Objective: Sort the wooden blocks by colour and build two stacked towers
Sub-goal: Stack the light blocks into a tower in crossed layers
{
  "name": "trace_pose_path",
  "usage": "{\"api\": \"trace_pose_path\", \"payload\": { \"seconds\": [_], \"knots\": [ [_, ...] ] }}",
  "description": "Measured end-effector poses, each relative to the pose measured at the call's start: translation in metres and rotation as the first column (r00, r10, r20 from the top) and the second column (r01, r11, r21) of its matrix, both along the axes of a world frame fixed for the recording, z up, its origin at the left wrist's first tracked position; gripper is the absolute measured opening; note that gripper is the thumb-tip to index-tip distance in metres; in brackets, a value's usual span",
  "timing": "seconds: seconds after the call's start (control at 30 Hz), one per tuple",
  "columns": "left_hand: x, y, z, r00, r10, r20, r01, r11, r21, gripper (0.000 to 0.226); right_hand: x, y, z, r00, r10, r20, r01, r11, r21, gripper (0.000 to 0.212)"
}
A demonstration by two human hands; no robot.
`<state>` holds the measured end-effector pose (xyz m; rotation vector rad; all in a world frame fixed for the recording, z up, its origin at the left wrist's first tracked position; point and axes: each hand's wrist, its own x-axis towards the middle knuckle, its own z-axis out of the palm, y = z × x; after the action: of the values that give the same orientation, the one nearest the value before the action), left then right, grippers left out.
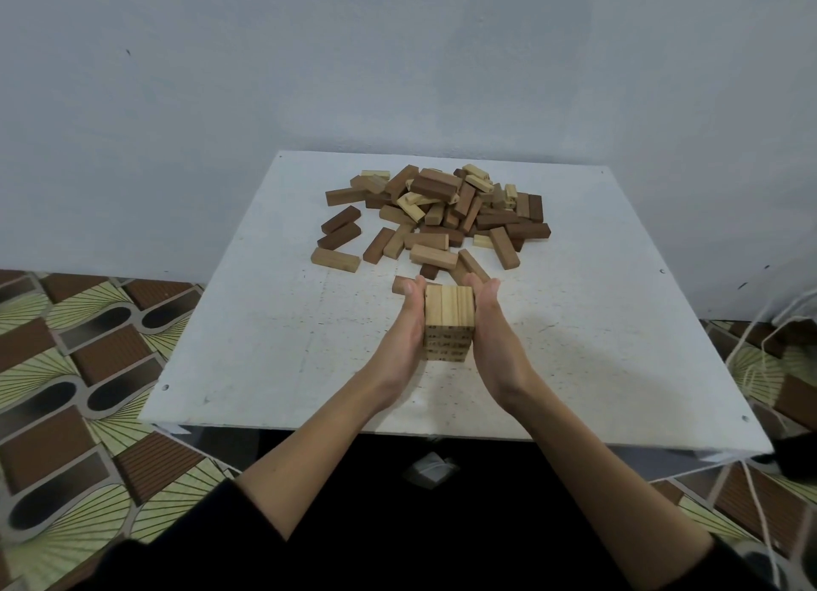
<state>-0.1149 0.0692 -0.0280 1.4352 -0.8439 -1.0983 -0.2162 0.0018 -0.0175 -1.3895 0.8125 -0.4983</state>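
Light tower (448, 321) stands on the white table (247, 347), near its middle-front, several layers high w/ three pale blocks side by side on top. The person's left hand (404, 329) lies flat against the tower's left side, fingers straight and pointing away from the camera; right hand (488, 329) does the same on the right side. Both palms press the stack between them, fingers extended, not curled round it.

Just beyond the fingertips lies the loose pile (442, 210), a heap of mixed dark-brown and pale blocks spread across the far half of the table. The closest pieces sit right at the fingers: one brown block (400, 284) pokes out beside the left fingertips, another slanted one (473, 263) just past the right fingertips. A few outliers lie apart on the pile's left edge, incl. two dark blocks (340, 228) side by side and a pale block (335, 260) near them.

No second tower visible among the blocks.

Behind the table is a plain grey-blue wall (398, 60). Patterned floor (79, 369) shows left and right of the table; white cords (751, 360) trail at the right edge. Black sleeves (185, 542) cover the upper forearms.
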Motion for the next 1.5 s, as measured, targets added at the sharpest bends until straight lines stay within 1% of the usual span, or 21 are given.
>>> {"api": "trace_pose_path", "payload": {
  "seconds": [0.03, 0.07, 0.1, 0.13, 0.2, 0.23, 0.3, 0.33, 0.37, 0.47, 0.57, 0.63, 1.03, 1.23, 1.3, 1.37, 1.43, 1.47, 1.5],
  "knots": [
    [-0.002, -0.002, 0.005, 0.998, 0.020, -0.065, -0.020, 1.000, 0.007, 0.059, 0.000, 0.000, 0.000, 1.000, -0.012, 0.019, 0.012, 1.000, 0.016, 0.062],
    [0.000, -0.002, 0.005, 0.996, -0.026, -0.089, 0.026, 1.000, 0.003, 0.060, 0.000, 0.000, -0.001, 1.000, -0.015, 0.008, 0.015, 1.000, -0.003, 0.063],
    [0.003, -0.002, 0.004, 0.992, -0.070, -0.106, 0.069, 0.998, -0.014, 0.064, -0.001, -0.002, -0.003, 0.999, 0.011, 0.031, -0.010, 1.000, -0.026, 0.063],
    [0.006, 0.001, 0.005, 0.989, -0.114, -0.093, 0.112, 0.993, -0.024, 0.073, -0.003, 0.000, 0.002, 0.999, 0.037, 0.035, -0.035, 0.998, -0.048, 0.059],
    [0.016, 0.004, 0.004, 0.988, -0.156, -0.018, 0.156, 0.988, -0.015, 0.102, -0.009, -0.004, 0.006, 0.996, 0.083, 0.036, -0.078, 0.990, -0.116, 0.042],
    [0.021, 0.003, 0.003, 0.987, -0.158, 0.027, 0.159, 0.987, -0.026, 0.110, -0.013, -0.009, 0.004, 0.994, 0.106, 0.032, -0.100, 0.983, -0.154, 0.046],
    [0.033, 0.004, 0.004, 0.982, -0.152, 0.109, 0.159, 0.986, -0.056, 0.104, -0.021, -0.018, 0.009, 0.988, 0.152, -0.022, -0.153, 0.959, -0.238, 0.079],
    [0.038, 0.004, 0.005, 0.979, -0.153, 0.135, 0.162, 0.985, -0.061, 0.098, -0.024, -0.022, 0.011, 0.984, 0.161, -0.082, -0.178, 0.942, -0.284, 0.092],
    [0.043, 0.003, 0.005, 0.975, -0.153, 0.160, 0.164, 0.985, -0.060, 0.094, -0.026, -0.026, 0.012, 0.976, 0.179, -0.124, -0.212, 0.917, -0.338, 0.099],
    [0.049, -0.001, 0.006, 0.960, -0.162, 0.230, 0.178, 0.983, -0.051, 0.090, -0.029, -0.036, 0.013, 0.955, 0.177, -0.238, -0.271, 0.848, -0.456, 0.100],
    [0.050, -0.006, 0.008, 0.939, -0.173, 0.297, 0.198, 0.979, -0.055, 0.083, -0.029, -0.041, 0.012, 0.948, 0.167, -0.271, -0.291, 0.800, -0.525, 0.099],
    [0.050, -0.009, 0.008, 0.931, -0.171, 0.321, 0.201, 0.978, -0.062, 0.081, -0.028, -0.042, 0.012, 0.948, 0.163, -0.275, -0.293, 0.786, -0.544, 0.098],
    [0.047, -0.012, 0.006, 0.928, -0.164, 0.335, 0.206, 0.974, -0.092, 0.082, -0.023, -0.043, 0.012, 0.942, 0.181, -0.282, -0.318, 0.754, -0.575, 0.090],
    [0.045, -0.011, 0.005, 0.936, -0.144, 0.322, 0.188, 0.976, -0.111, 0.083, -0.023, -0.040, 0.012, 0.947, 0.161, -0.278, -0.299, 0.759, -0.578, 0.087],
    [0.044, -0.012, 0.007, 0.936, -0.139, 0.325, 0.184, 0.976, -0.115, 0.085, -0.022, -0.040, 0.012, 0.946, 0.160, -0.280, -0.297, 0.769, -0.565, 0.088],
    [0.045, -0.010, 0.006, 0.934, -0.162, 0.318, 0.204, 0.974, -0.102, 0.092, -0.023, -0.040, 0.010, 0.944, 0.165, -0.286, -0.301, 0.785, -0.542, 0.093],
    [0.044, -0.006, 0.008, 0.949, -0.189, 0.253, 0.217, 0.972, -0.087, 0.099, -0.025, -0.038, 0.011, 0.954, 0.178, -0.241, -0.275, 0.837, -0.473, 0.099],
    [0.041, -0.004, 0.009, 0.967, -0.180, 0.180, 0.198, 0.976, -0.088, 0.097, -0.025, -0.035, 0.013, 0.965, 0.178, -0.194, -0.244, 0.879, -0.410, 0.095],
    [0.038, -0.003, 0.009, 0.985, -0.150, 0.087, 0.158, 0.984, -0.084, 0.090, -0.024, -0.032, 0.013, 0.976, 0.165, -0.145, -0.206, 0.916, -0.343, 0.086]
  ]
}}
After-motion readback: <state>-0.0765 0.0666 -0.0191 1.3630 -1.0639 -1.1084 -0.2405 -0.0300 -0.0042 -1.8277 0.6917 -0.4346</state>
